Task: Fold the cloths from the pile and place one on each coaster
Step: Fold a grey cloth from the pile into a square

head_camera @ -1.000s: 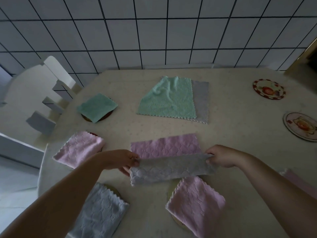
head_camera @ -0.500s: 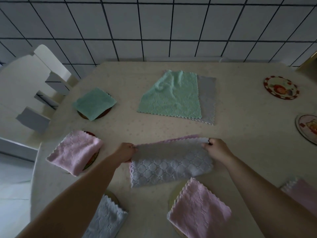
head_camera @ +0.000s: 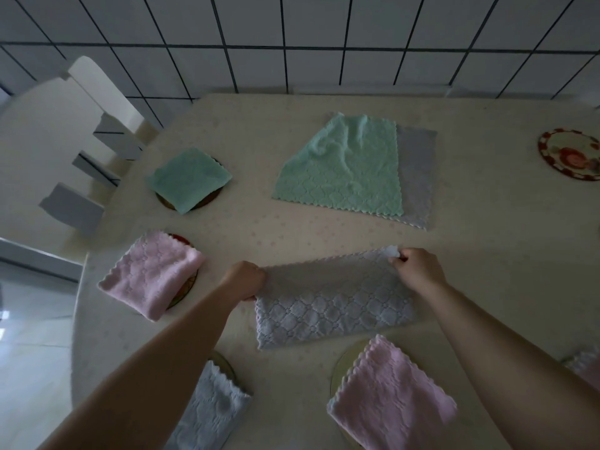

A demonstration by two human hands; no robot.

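Note:
A cloth (head_camera: 331,303), grey on its upper face, lies folded in half lengthwise in the middle of the table. My left hand (head_camera: 245,279) pinches its far left corner and my right hand (head_camera: 418,269) pinches its far right corner, both pressed down at the far edge. The pile beyond holds a green cloth (head_camera: 344,167) on top of a grey cloth (head_camera: 417,177). Folded cloths sit on coasters: green (head_camera: 188,178), pink (head_camera: 151,274), pale blue (head_camera: 207,414) and pink (head_camera: 389,401). A bare patterned coaster (head_camera: 569,154) lies far right.
The beige table (head_camera: 487,254) is pushed against a tiled wall. A white chair (head_camera: 94,131) stands at the left edge. Another pink cloth (head_camera: 586,368) shows at the right edge, partly behind my right forearm.
Both hands carried the near edge of the cloth away from me and laid it on the far edge. The pink face is now covered, and the cloth lies folded in half.

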